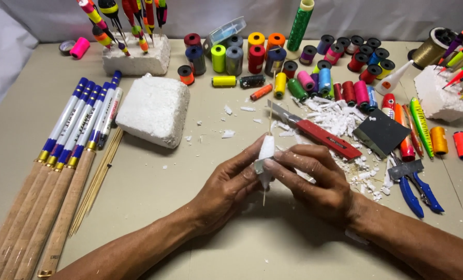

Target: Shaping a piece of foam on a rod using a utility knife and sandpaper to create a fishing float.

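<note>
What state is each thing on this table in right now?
White foam piece: upright on a thin stick, pinched by both hands.
Left hand: gripping it.
Right hand: rubbing grey sandpaper on it.
Red utility knife: lying down, blade out.
Blue pliers: lying down.

Matt, crumbly white foam block (pixel 155 110) sits rough-skinned. Glossy plastic thread spools (pixel 255 54) shine. Cork rod handles (pixel 39 207) look dull and grainy beside thin wooden skewers (pixel 97 181).

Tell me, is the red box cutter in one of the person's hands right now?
No, the red box cutter lies on the table behind both hands, which hold a small white foam piece on a thin stick.
</note>
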